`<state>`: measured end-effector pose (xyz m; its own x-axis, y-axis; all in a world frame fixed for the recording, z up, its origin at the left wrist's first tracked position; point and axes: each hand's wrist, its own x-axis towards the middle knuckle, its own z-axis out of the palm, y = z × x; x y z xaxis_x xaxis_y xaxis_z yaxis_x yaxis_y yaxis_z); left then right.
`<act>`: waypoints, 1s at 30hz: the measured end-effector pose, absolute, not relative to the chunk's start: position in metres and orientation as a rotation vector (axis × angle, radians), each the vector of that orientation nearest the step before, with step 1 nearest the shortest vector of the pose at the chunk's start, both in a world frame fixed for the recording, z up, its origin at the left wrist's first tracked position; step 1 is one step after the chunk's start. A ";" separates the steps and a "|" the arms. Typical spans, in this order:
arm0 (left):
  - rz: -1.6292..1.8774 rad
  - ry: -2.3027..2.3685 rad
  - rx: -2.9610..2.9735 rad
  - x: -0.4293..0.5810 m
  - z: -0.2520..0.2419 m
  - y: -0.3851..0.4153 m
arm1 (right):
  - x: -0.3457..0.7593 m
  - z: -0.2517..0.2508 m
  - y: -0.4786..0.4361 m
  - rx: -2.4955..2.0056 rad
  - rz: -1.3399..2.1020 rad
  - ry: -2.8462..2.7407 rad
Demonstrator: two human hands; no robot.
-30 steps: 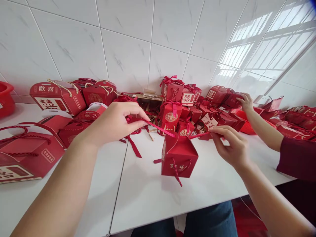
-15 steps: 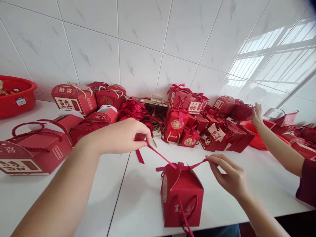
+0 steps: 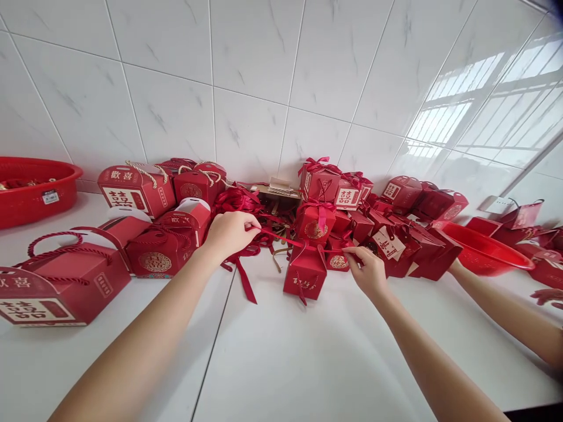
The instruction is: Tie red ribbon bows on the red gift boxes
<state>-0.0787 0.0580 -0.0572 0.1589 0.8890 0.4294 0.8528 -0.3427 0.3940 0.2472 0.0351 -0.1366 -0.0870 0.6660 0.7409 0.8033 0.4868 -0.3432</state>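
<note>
From afar I saw the left hand (image 3: 233, 234) and right hand (image 3: 368, 271) pinching a ribbon (image 3: 284, 237); it ran crosswise at the box (image 3: 307, 274) top between them, right hand nearer.

White marbled wall tiles (image 3: 250, 70), with window light reflected at right, rise behind the back edge of the smooth white table (image 3: 308, 357). Near its back left corner sits a round, bright red plastic basin (image 3: 30, 205) bearing a white label. A red cardboard carton with gold rope handles (image 3: 160, 196) stands along the back edge; a larger red carton with dark-red cord handles (image 3: 94, 281) is nearer the front. Toward the right end lies a shallow red plastic tub (image 3: 488, 249).
</note>
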 end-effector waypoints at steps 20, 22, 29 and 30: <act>1.250 1.079 3.009 -0.084 -0.008 -0.067 | 0.250 -0.136 -0.093 -1.040 -0.301 -1.749; 1.397 1.122 3.001 -0.082 -0.009 -0.077 | 0.248 -0.132 -0.102 -1.005 -0.287 -1.755; 1.431 1.365 2.876 -0.083 -0.031 -0.090 | 0.254 -0.118 -0.112 -0.948 -0.384 -1.773; 1.375 1.380 2.859 -0.085 -0.037 -0.093 | 0.257 -0.118 -0.112 -0.963 -0.400 -1.762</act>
